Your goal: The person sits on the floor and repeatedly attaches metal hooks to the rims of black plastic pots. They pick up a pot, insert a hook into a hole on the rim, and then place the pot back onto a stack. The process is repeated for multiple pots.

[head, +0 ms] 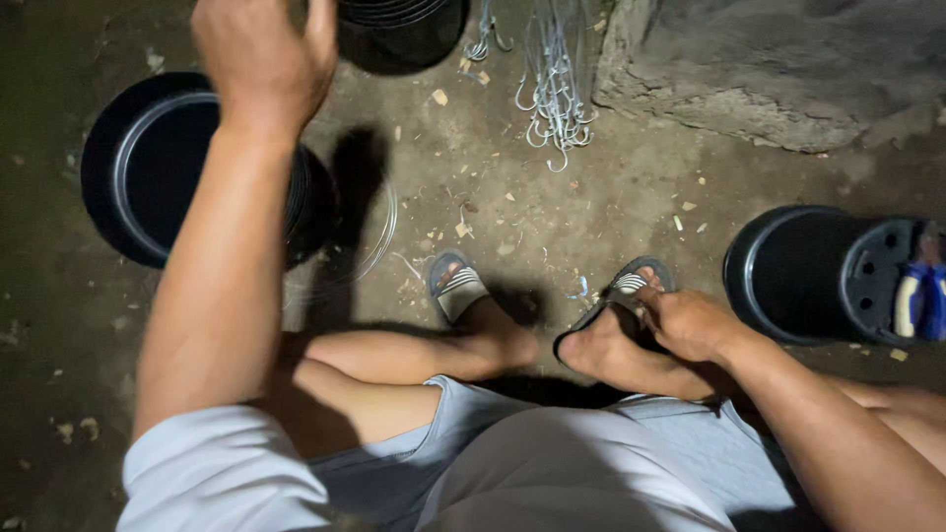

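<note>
My left hand (pixel 261 54) is raised at the top of the view, its back towards me. Its thumb is close to the rim of a black plastic pot (pixel 399 34), and its fingertips are cut off by the frame edge. My right hand (pixel 690 320) rests on my right foot by the striped sandal (pixel 631 286), with the fingers curled and nothing seen in them. A bundle of bent wire hooks (pixel 557 89) lies on the ground beyond my feet.
A stack of black pots (pixel 148 167) lies at the left with a thin wire coil (pixel 379 236) beside it. Another black pot (pixel 818 276) lies on its side at the right. A rough stone block (pixel 788 69) fills the top right. The dirt floor is littered with small chips.
</note>
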